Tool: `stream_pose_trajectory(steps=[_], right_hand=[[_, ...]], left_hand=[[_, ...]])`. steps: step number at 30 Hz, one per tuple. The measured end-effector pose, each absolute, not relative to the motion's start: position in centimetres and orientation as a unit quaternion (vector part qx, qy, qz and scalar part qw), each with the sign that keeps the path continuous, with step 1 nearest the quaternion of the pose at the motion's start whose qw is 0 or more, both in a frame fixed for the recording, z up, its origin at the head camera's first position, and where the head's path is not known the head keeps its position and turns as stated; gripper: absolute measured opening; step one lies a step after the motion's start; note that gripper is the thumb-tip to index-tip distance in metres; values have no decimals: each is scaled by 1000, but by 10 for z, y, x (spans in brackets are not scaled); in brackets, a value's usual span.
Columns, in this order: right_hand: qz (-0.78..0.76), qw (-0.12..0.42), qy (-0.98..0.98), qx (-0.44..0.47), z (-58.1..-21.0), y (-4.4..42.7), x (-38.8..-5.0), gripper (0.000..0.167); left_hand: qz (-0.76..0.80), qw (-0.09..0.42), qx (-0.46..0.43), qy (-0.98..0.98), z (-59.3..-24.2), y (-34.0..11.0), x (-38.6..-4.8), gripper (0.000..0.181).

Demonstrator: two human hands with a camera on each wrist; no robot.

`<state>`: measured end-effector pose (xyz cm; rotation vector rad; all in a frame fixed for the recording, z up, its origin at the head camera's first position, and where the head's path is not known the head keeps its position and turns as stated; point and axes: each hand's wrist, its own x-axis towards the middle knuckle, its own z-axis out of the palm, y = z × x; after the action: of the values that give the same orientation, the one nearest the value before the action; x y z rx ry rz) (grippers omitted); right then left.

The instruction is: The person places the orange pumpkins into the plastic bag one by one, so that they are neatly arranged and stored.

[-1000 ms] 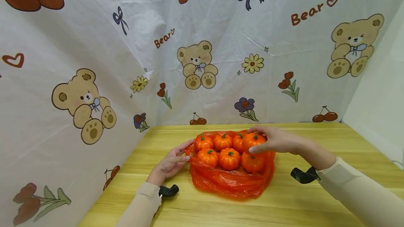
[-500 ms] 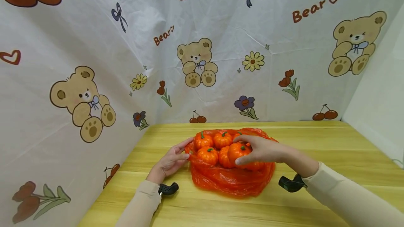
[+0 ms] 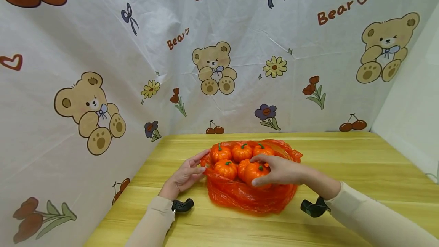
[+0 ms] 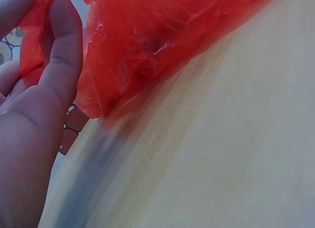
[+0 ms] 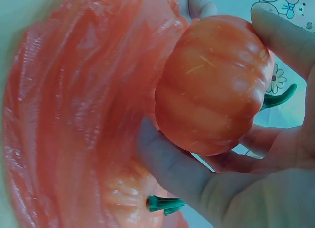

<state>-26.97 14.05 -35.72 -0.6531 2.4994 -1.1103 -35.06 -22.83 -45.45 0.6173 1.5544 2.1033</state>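
A crinkled red plastic bag [image 3: 240,197] lies on the table with its mouth turned up, full of small orange pumpkins with green stems. My left hand [image 3: 186,174] pinches the bag's left rim; the left wrist view has the red film [image 4: 32,46] between thumb and fingers. Over the front of the bag, my right hand [image 3: 284,170] grips one pumpkin [image 5: 211,85] between thumb and fingers. It covers part of a front pumpkin [image 3: 242,167] behind it. Another pumpkin [image 5: 130,193] shows under the right thumb in the right wrist view.
The wood-grain table [image 3: 343,163] meets a patterned cloth backdrop [image 3: 240,106] at its back and left edges. A plain white panel [image 3: 411,125] stands at the right. A black wrist device [image 3: 183,205] sits under the left wrist, with a similar device [image 3: 313,207] under the right.
My right hand has carried the pumpkin from the bag's right side leftward and nearer to me. The back right pumpkin is now uncovered. My left hand keeps its place at the rim.
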Motion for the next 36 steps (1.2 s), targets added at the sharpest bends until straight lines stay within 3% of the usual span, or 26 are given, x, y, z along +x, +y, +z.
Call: stream_pose_trajectory(steps=[11, 27, 36], right_hand=[[-456, 195, 848, -185, -365, 142, -263, 74], [-394, 139, 895, -158, -372, 131, -254, 78], [-388, 146, 898, -145, -373, 130, -248, 77]], left_hand=[[767, 227, 218, 559, -454, -228, -348, 72], [770, 230, 215, 555, -452, -230, -350, 74], [777, 224, 220, 546, -453, -230, -350, 73]])
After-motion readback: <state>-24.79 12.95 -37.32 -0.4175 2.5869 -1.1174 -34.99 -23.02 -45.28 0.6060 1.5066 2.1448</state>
